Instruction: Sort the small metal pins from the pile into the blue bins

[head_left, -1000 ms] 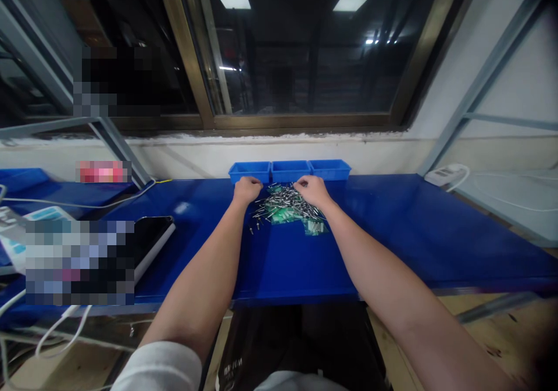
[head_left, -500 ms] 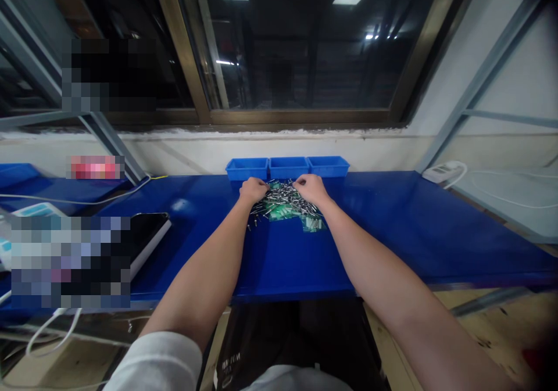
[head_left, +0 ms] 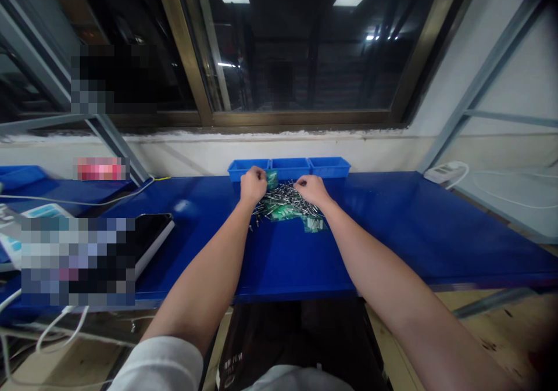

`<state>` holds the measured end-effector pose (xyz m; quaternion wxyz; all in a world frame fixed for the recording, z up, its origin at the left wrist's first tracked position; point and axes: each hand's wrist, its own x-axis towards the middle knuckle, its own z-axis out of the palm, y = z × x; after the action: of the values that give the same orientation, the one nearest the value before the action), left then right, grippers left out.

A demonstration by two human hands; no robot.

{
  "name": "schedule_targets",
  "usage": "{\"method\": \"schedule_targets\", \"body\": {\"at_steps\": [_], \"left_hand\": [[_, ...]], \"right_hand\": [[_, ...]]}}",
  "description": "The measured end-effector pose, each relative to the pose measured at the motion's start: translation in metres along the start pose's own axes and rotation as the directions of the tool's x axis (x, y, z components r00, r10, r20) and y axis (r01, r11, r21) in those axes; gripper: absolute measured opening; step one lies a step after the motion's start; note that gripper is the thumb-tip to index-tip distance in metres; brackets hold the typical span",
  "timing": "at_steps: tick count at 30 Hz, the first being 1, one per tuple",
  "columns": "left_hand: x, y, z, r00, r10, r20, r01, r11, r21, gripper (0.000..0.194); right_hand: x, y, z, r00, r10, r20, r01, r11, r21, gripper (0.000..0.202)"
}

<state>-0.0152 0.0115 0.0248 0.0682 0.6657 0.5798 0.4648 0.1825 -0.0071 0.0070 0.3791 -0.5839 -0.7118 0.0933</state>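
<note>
A heap of thin silver screw-like metal pieces (head_left: 285, 195) lies on the blue table, mixed with small green packets (head_left: 282, 212) that show pale contents. My left hand (head_left: 253, 185) is closed at the heap's far left side, pinching a small green packet (head_left: 271, 179) raised just above the pieces. At the heap's right side, my right hand (head_left: 313, 190) has its fingertips pinched together against the metal pieces; what they hold, if anything, is too small to make out. Another green packet (head_left: 314, 223) rests at the near right edge of the heap.
Behind the heap, three blue bins (head_left: 290, 167) stand in a row against the wall. A dark-topped, partly blurred device (head_left: 152, 228) lies on the left of the blue table (head_left: 296, 269). A white power strip (head_left: 444, 172) with a cable sits at the back right.
My left hand has risen slightly from the heap, bringing up a green packet. My right hand stays nearly in place at the heap's right side.
</note>
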Motion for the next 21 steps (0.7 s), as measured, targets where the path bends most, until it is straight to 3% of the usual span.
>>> {"method": "schedule_targets", "body": {"at_steps": [4,10,17,21], "left_hand": [[0.003,0.001,0.003,0.999,-0.021,-0.026,0.015,0.978,-0.209,0.011],[0.004,0.007,0.017,0.980,-0.060,0.192,0.162,0.801,-0.576,0.015],[-0.003,0.015,0.013,0.936,-0.106,0.335,0.306,0.714,-0.630,0.023],[-0.002,0.012,0.015,0.937,-0.085,0.338,0.289,0.729,-0.620,0.033]], "right_hand": [[0.000,-0.001,0.001,1.000,-0.009,-0.024,0.010,0.999,0.046,0.019],[-0.002,-0.012,-0.004,0.998,0.002,-0.061,0.008,0.986,0.167,0.032],[0.003,-0.005,-0.001,0.999,0.023,-0.036,-0.014,0.970,0.244,0.026],[0.005,-0.002,0.002,0.997,0.009,-0.071,0.012,0.960,0.280,0.028]]}}
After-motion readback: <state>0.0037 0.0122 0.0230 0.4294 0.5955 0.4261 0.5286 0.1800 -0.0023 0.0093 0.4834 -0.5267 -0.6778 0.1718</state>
